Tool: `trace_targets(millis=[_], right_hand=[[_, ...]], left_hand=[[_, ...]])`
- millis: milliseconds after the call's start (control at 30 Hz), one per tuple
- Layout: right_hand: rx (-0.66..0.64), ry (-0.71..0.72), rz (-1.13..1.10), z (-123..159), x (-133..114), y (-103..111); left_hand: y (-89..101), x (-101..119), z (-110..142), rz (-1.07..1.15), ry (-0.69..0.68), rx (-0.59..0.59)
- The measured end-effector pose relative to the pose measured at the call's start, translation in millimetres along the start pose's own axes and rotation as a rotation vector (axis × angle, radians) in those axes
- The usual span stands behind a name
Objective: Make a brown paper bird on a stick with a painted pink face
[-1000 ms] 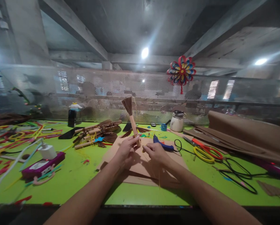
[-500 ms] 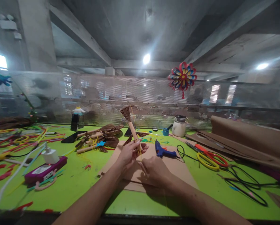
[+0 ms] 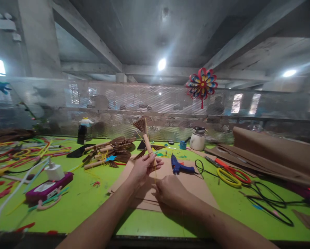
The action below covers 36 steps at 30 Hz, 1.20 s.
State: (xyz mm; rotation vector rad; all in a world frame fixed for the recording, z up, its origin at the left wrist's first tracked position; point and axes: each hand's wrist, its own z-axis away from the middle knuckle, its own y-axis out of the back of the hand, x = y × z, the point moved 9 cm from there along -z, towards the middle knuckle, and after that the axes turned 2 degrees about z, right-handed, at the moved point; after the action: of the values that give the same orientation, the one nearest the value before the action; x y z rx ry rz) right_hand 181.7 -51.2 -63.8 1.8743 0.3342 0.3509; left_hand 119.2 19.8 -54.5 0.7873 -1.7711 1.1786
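My left hand (image 3: 143,168) grips the lower end of a tan paper tube (image 3: 148,144), which stands tilted with its top leaning left. A pleated brown paper fan (image 3: 140,125) spreads from the tube's upper end, and more brown pleats stick out near my fingers. Just below and to the right, my right hand (image 3: 170,190) is closed on a thin yellow string (image 3: 155,174) that runs down from the tube. Both hands are above sheets of brown cardboard (image 3: 198,188). A blue glue gun (image 3: 180,165) lies on the cardboard, right of the tube.
Similar tubes with brown pleats (image 3: 109,152) are piled on the left. A purple power strip (image 3: 49,188) with a white plug stands nearer. To the right are scissors (image 3: 229,177), black cable (image 3: 271,204) and brown paper (image 3: 264,148). A cream jug (image 3: 197,141) stands at the back.
My right hand has moved slightly down, away from the tube, with the string stretched between. The left hand still holds the tube, which has barely shifted.
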Motion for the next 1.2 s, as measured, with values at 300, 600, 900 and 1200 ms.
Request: trace_targets(millis=[300, 600, 900, 1200], right_hand=[[0.042, 0.116, -0.428, 0, 22, 25], [0.335, -0.154, -0.884, -13, 57, 25], [0.297, -0.222, -0.986, -12, 53, 11], [0.206, -0.127, -0.871, -18, 63, 10]], left_hand=[[1.8, 3, -5, -0.003, -0.028, -0.013], [-1.8, -2, -7, -0.034, -0.04, -0.08], [-6.4, -6, -7, -0.053, -0.035, -0.122], [-8.4, -10, -6, 0.016, 0.007, -0.153]])
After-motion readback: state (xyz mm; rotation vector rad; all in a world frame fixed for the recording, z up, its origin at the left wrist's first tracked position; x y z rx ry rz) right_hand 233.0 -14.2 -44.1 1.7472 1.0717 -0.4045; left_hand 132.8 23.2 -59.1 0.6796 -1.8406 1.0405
